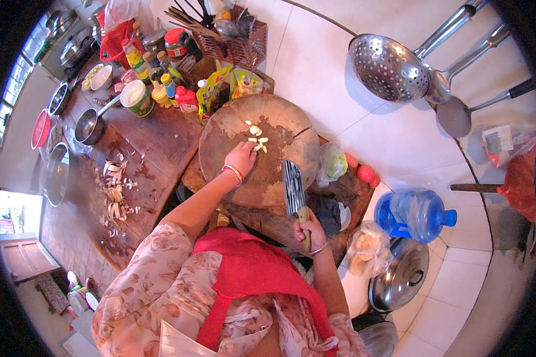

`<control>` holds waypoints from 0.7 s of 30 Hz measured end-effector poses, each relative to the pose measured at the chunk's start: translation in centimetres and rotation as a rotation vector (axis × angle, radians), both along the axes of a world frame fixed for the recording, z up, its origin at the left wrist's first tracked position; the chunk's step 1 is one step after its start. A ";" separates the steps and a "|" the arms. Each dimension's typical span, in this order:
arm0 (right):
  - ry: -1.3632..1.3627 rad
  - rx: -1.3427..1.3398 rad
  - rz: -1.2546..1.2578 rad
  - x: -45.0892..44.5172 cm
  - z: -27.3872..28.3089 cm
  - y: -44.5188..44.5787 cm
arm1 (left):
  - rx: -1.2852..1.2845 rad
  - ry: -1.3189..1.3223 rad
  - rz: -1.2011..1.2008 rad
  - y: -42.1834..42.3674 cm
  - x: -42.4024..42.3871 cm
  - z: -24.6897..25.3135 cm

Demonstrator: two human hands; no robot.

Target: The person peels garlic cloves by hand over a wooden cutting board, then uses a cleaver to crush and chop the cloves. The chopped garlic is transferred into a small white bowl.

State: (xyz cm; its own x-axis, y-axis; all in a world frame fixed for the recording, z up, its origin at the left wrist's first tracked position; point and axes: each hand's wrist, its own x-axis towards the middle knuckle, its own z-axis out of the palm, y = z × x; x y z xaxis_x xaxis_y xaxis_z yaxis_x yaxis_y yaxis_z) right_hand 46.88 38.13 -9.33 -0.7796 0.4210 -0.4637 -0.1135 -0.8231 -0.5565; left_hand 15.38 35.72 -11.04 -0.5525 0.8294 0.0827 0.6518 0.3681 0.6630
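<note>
Several peeled garlic cloves point(254, 130) lie on a thick round wooden chopping block point(232, 116) that has a crack at its right side. The fingers of my left hand point(242, 157) rest on the block at the lower cloves; whether they pinch one is hidden. My right hand point(309, 231) is closed around the pale handle of a cleaver point(294, 185). Its broad blade points away from me, over the block's right front edge, apart from the garlic.
Garlic skins point(115, 189) litter the wooden table point(147, 147) at left. Sauce bottles point(134, 56) and seasoning pouches point(245, 82) stand behind the block. A bagged green vegetable point(333, 164) and tomatoes point(365, 173) lie right, near a blue water jug point(408, 214). A skimmer point(388, 67) hangs on the wall.
</note>
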 end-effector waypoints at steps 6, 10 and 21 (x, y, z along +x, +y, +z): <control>-0.020 0.015 -0.073 -1.8 2.4 -0.3 | -0.029 0.217 -0.125 1.2 0.4 -0.1; -0.142 0.217 -0.064 -2.5 4.0 -2.4 | 0.014 0.159 -0.323 -1.0 1.7 0.2; -0.838 1.769 -0.302 -7.2 7.9 -5.2 | 0.180 -0.542 0.147 -7.5 1.5 -1.9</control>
